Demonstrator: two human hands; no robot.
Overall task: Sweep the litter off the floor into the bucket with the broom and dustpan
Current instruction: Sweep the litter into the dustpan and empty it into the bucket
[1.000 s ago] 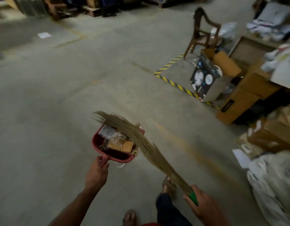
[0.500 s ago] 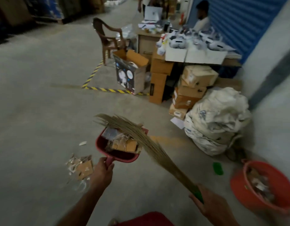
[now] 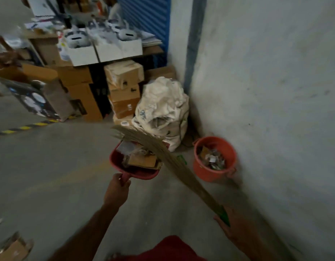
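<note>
My left hand grips the handle of a red dustpan held above the floor. The pan carries litter: cardboard scraps and clear wrappers. My right hand holds the green grip of a straw broom, whose bristles lie across the pan's load. An orange bucket with litter inside stands on the floor by the wall, just right of the pan. More litter lies on the floor at the bottom left.
A stuffed white sack stands behind the pan. Stacked cardboard boxes and a cluttered table fill the back. A grey wall runs along the right. Yellow-black tape marks the floor at left.
The view has swung right and closer to the corner. The bucket now sits nearer the middle, right beside the raised dustpan. Both hands keep their hold.
</note>
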